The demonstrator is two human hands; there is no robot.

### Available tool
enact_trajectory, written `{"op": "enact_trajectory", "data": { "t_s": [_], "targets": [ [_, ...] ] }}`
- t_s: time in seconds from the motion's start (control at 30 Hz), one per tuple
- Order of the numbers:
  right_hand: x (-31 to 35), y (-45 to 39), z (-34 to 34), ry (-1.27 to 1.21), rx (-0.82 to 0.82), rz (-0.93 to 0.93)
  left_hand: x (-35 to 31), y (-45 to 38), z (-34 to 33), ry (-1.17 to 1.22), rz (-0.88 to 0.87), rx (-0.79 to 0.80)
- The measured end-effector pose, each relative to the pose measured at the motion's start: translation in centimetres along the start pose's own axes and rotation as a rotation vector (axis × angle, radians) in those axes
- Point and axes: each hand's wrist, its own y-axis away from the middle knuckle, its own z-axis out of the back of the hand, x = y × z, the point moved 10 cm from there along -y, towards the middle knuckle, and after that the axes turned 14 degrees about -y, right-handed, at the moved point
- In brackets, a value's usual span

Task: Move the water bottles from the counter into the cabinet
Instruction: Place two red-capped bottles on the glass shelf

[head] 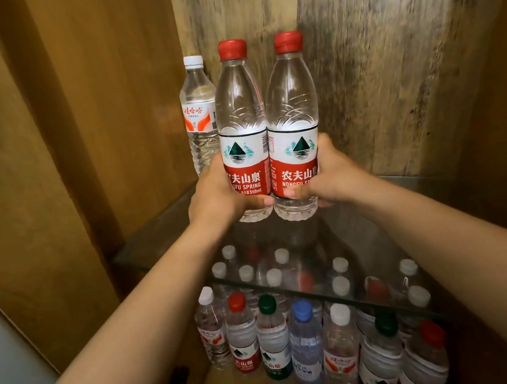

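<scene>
- Your two bare forearms reach up from the bottom corners of the view and meet in the middle, inside the wooden cabinet [41, 159].
- Your left hand [216, 197] wraps the lower part of the left red-capped bottle [241, 134], the thumb lying across the front just under the label and the fingers curled round its far side.
- Your right hand [331, 176] grips the right red-capped bottle [293, 129] the same way, thumb on the front near the base, fingers curled behind.
- Both bottles stand upright, side by side and touching, their bases held just above the glass shelf [158, 230].
- Each carries a white and red label with a green mountain mark; the water in them is clear.
- Just behind and to the left of your left bottle, a white-capped bottle [200, 114] with an orange and white label stands upright on the glass shelf, near the back corner.
- Below the glass shelf, a crowd of bottles [306, 343] stands on the lower level, with red, green, blue and white caps; those farther back show through the glass.
- The cabinet's back wall [373, 56] looks pale and streaked, blurred in this view.
- A pale grey surface [0, 364] shows at the lower left edge, outside the cabinet.
</scene>
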Motion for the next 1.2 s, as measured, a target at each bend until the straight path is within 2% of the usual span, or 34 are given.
{"op": "enact_trajectory", "data": {
  "t_s": [0.23,0.4,0.63,1.2],
  "targets": [
    [-0.7,-3.8,-0.8,0.029,-0.068,-0.073,3.1,-4.3,-1.0,0.100,0.244,-0.095],
    [-0.9,-6.0,-1.2,-0.007,-0.131,-0.062,4.4,-6.3,-1.7,0.135,0.339,-0.116],
    [-1.1,-8.1,-1.7,0.010,-0.168,-0.059,4.8,-7.7,-1.9,0.100,0.348,-0.162],
    [-0.9,-10.2,-2.2,0.066,-0.239,0.033,3.9,-8.8,-0.8,-0.303,0.323,-0.334]
  ]
}}
